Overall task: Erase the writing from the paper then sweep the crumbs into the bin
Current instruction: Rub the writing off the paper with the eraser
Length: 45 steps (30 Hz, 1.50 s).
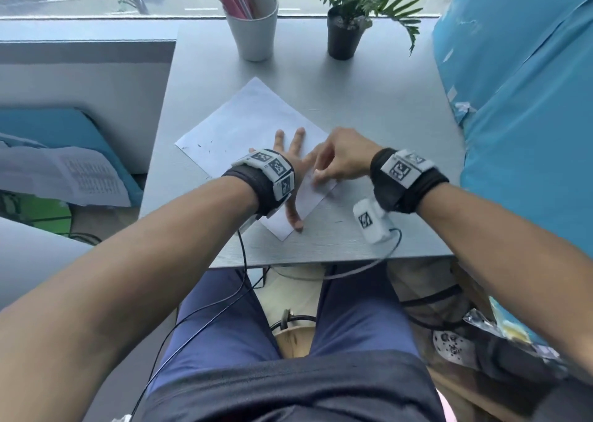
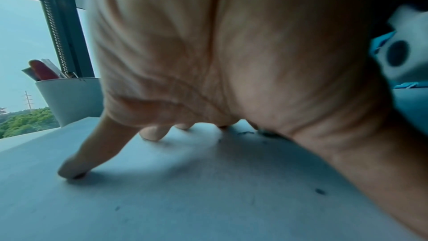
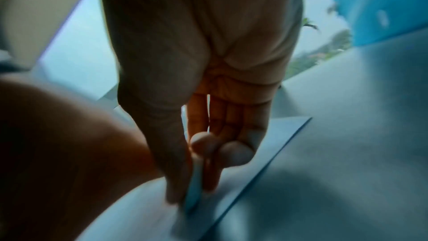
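Note:
A white sheet of paper (image 1: 244, 123) lies at an angle on the grey table (image 1: 369, 100). My left hand (image 1: 290, 155) presses flat on the paper with fingers spread; in the left wrist view its fingertips (image 2: 69, 171) touch the sheet. My right hand (image 1: 340, 161) pinches a pale eraser (image 3: 195, 190) between thumb and fingers, its lower end on the paper (image 3: 143, 213) near the right edge. Dark eraser crumbs (image 1: 205, 147) are scattered on the sheet's left part, and more crumbs (image 2: 320, 191) lie under my left palm. No bin shows.
A white cup with pens (image 1: 253, 26) and a black potted plant (image 1: 345, 33) stand at the table's far edge. A blue cushioned seat (image 1: 529, 100) borders the right side. Papers (image 1: 64, 174) lie on a seat to the left. Cables hang below the near edge.

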### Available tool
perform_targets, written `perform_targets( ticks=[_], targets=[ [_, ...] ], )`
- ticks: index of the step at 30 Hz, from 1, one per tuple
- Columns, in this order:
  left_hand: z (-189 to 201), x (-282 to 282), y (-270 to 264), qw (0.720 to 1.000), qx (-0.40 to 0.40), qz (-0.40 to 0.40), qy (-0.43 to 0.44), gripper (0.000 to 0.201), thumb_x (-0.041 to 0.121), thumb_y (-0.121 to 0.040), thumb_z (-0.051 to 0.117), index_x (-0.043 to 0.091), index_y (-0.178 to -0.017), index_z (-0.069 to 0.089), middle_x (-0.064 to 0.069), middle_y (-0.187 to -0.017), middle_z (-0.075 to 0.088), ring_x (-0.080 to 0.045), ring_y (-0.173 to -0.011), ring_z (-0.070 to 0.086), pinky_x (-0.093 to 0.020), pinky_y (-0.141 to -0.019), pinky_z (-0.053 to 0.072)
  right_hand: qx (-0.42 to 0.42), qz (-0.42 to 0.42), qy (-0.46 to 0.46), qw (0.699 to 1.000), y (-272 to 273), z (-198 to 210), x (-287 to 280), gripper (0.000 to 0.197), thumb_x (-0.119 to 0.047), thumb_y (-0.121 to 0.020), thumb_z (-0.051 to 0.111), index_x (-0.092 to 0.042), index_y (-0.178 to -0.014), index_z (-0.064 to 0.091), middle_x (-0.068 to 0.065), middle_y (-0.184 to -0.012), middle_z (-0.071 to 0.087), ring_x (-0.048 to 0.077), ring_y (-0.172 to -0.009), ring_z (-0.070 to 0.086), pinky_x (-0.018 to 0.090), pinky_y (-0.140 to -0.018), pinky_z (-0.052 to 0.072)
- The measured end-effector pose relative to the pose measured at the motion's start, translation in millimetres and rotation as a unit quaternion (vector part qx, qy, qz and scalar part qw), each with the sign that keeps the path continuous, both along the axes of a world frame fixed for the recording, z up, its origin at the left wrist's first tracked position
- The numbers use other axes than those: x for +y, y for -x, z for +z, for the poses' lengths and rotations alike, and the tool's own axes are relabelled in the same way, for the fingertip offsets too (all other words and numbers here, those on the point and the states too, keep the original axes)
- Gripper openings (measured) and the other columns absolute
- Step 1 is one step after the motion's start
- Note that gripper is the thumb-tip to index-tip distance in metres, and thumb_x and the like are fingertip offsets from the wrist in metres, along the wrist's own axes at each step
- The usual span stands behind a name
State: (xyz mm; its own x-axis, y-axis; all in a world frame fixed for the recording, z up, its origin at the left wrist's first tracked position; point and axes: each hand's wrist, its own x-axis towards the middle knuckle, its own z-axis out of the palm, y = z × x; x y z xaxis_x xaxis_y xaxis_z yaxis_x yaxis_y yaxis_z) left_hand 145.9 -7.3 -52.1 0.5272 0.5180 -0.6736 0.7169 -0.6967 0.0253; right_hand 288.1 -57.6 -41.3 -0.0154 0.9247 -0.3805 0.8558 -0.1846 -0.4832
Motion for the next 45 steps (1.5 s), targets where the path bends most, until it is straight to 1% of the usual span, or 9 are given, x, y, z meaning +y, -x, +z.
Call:
perform_targets(
  ticks=[3, 8, 13, 17, 22, 27, 31, 36, 45],
  targets=[
    [0.3, 0.8, -1.3, 1.000, 0.004, 0.010, -0.002, 0.186, 0.068, 0.004, 0.078, 0.047, -0.141, -0.035, 0.000, -0.152, -0.046, -0.045, -0.140, -0.034, -0.085, -0.096, 0.022, -0.009, -0.119, -0.047, 0.992, -28.9, 9.7, 16.6, 0.016, -0.025, -0.069, 0.084, -0.016, -0.082, 0.079, 0.003, -0.077, 0.075, 0.009, -0.056, 0.064, 0.017, -0.056, 0.049],
    [2.7, -1.4, -2.7, 1.000, 0.010, 0.007, 0.002, 0.181, 0.064, -0.009, 0.085, 0.043, -0.142, -0.037, -0.003, -0.150, -0.048, -0.046, -0.140, -0.034, -0.084, -0.099, 0.020, 0.004, 0.017, 0.003, 1.000, 6.4, 0.0, -3.4, 0.012, -0.022, -0.069, 0.083, -0.014, -0.078, 0.079, 0.002, -0.076, 0.075, 0.012, -0.062, 0.067, 0.027, -0.063, 0.057],
    [3.8, -1.2, 1.1, 1.000, 0.004, 0.005, 0.000, 0.181, 0.066, -0.009, 0.087, 0.047, -0.142, -0.035, -0.002, -0.153, -0.045, -0.046, -0.140, -0.033, -0.084, -0.098, 0.021, -0.004, -0.129, -0.061, 0.990, -30.2, 9.5, 11.9, 0.015, -0.023, -0.069, 0.083, -0.013, -0.080, 0.079, 0.000, -0.072, 0.073, 0.003, -0.050, 0.060, 0.015, -0.055, 0.047],
    [-0.9, 0.4, -0.4, 1.000, 0.007, -0.007, -0.003, 0.183, 0.068, -0.005, 0.083, 0.044, -0.141, -0.038, -0.004, -0.151, -0.047, -0.048, -0.140, -0.033, -0.083, -0.099, 0.022, -0.014, 0.035, -0.011, 0.999, 11.7, -0.8, -13.7, 0.011, -0.023, -0.073, 0.079, -0.016, -0.081, 0.080, -0.004, -0.077, 0.074, 0.009, -0.068, 0.067, 0.017, -0.060, 0.051],
    [4.7, -2.4, 0.7, 1.000, -0.006, -0.003, -0.011, 0.182, 0.067, -0.008, 0.086, 0.044, -0.146, -0.031, -0.005, -0.155, -0.040, -0.050, -0.141, -0.029, -0.083, -0.098, 0.023, 0.004, -0.135, -0.063, 0.989, -29.3, 7.9, 8.1, 0.018, -0.023, -0.070, 0.083, -0.014, -0.084, 0.079, 0.003, -0.075, 0.074, 0.010, -0.060, 0.064, 0.013, -0.050, 0.046],
    [-0.2, -0.4, -0.9, 1.000, 0.011, -0.010, -0.020, 0.181, 0.067, -0.014, 0.088, 0.043, -0.141, -0.039, -0.004, -0.152, -0.045, -0.049, -0.141, -0.031, -0.083, -0.099, 0.024, 0.008, 0.040, 0.011, 0.999, -2.3, -0.9, -10.6, 0.010, -0.025, -0.071, 0.080, -0.021, -0.080, 0.081, -0.008, -0.068, 0.073, -0.001, -0.059, 0.061, 0.016, -0.058, 0.048],
    [6.1, -3.6, 1.1, 1.000, 0.004, -0.001, -0.017, 0.176, 0.063, -0.024, 0.094, 0.045, -0.143, -0.034, -0.003, -0.154, -0.043, -0.047, -0.141, -0.031, -0.083, -0.099, 0.023, -0.021, -0.111, -0.063, 0.992, -38.8, 7.4, 10.2, 0.017, -0.025, -0.070, 0.082, -0.014, -0.083, 0.079, 0.004, -0.076, 0.075, 0.006, -0.058, 0.060, 0.024, -0.065, 0.054],
    [-0.1, -0.9, -0.9, 1.000, 0.008, -0.003, -0.018, 0.178, 0.063, -0.022, 0.093, 0.045, -0.141, -0.037, -0.003, -0.152, -0.045, -0.047, -0.140, -0.033, -0.083, -0.099, 0.023, -0.017, 0.000, -0.025, 1.000, -10.8, -0.9, -6.1, 0.011, -0.024, -0.070, 0.077, -0.017, -0.078, 0.079, -0.001, -0.071, 0.074, 0.009, -0.065, 0.066, 0.019, -0.058, 0.049],
    [3.3, 0.1, -2.3, 1.000, -0.004, 0.002, -0.004, 0.162, 0.077, -0.035, 0.084, 0.046, -0.147, -0.029, -0.002, -0.156, -0.040, -0.047, -0.142, -0.029, -0.079, -0.106, 0.014, -0.025, -0.074, -0.084, 0.993, -22.6, -4.6, -2.2, 0.015, -0.023, -0.071, 0.077, -0.011, -0.082, 0.078, 0.002, -0.075, 0.074, 0.014, -0.073, 0.068, 0.021, -0.067, 0.054]
  ],
)
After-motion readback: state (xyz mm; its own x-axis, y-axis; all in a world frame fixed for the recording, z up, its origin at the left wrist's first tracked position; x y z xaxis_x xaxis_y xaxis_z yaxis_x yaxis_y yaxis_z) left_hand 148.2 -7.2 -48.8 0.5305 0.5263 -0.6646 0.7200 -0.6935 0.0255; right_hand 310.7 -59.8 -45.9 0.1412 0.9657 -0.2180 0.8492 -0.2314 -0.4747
